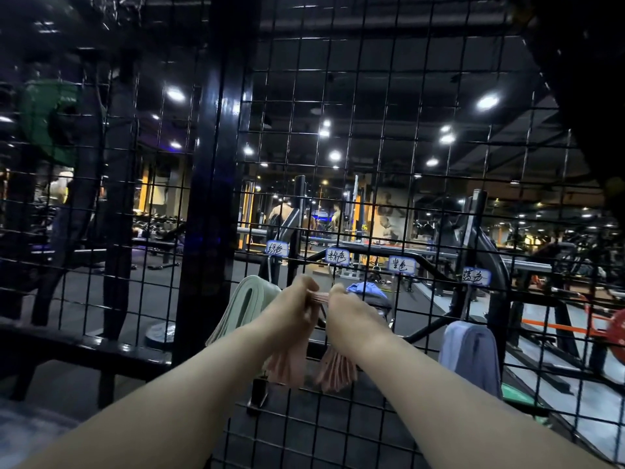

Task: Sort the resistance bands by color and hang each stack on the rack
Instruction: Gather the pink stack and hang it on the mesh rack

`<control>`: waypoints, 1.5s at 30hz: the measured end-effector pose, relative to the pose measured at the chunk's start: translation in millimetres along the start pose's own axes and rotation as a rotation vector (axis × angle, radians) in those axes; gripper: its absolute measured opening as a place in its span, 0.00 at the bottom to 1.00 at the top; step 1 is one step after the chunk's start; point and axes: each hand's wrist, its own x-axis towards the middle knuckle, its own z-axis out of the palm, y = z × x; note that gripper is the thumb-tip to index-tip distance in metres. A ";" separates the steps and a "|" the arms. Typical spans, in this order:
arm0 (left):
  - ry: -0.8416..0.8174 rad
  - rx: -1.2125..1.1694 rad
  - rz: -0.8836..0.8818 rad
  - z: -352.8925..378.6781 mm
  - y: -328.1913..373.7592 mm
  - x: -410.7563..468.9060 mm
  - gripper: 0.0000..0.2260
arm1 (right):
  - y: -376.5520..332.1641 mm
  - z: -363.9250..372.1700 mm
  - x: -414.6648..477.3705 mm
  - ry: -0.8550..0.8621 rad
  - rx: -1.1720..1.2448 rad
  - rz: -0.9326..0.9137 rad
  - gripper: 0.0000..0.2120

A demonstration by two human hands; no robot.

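Observation:
A stack of pink bands (334, 368) droops in two bunches below my hands, in front of the black wire grid rack (365, 184). My left hand (292, 306) and my right hand (348, 308) pinch its top close together, just under the second white label (337, 256). Green bands (241, 304) hang left of my hands under the first label (277, 248). Purple bands (368, 291) sit behind my right hand under the third label (401, 264). Light blue bands (471, 353) hang at the right under the fourth label (476, 276).
A thick black post (211, 184) divides the grid to the left of the bands. Behind the mesh are gym machines, a green weight plate (50, 120) at the upper left and a red plate (617, 333) at the right edge.

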 end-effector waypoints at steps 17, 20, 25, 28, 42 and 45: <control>0.137 -0.044 -0.025 11.5 -4.1 3.3 0.08 | 2.7 -2.3 3.4 -0.001 -0.067 -0.012 0.11; 0.149 -0.044 -0.042 11.6 -4.4 5.4 0.08 | 3.2 -2.9 6.0 0.015 -0.086 -0.031 0.22; 0.173 -0.066 -0.059 17.8 -3.9 2.7 0.09 | 1.0 -2.7 5.6 0.000 -0.081 -0.041 0.21; 0.147 -0.078 -0.069 20.7 -4.0 -1.8 0.10 | -0.9 1.1 6.0 0.008 -0.051 -0.021 0.14; 0.200 -0.069 -0.065 21.8 -2.9 -13.7 0.11 | -1.9 13.8 -4.8 0.045 -0.187 -0.024 0.18; 0.189 -0.067 -0.078 20.1 -3.2 -11.6 0.11 | -2.4 14.9 -1.8 0.076 -0.283 -0.040 0.19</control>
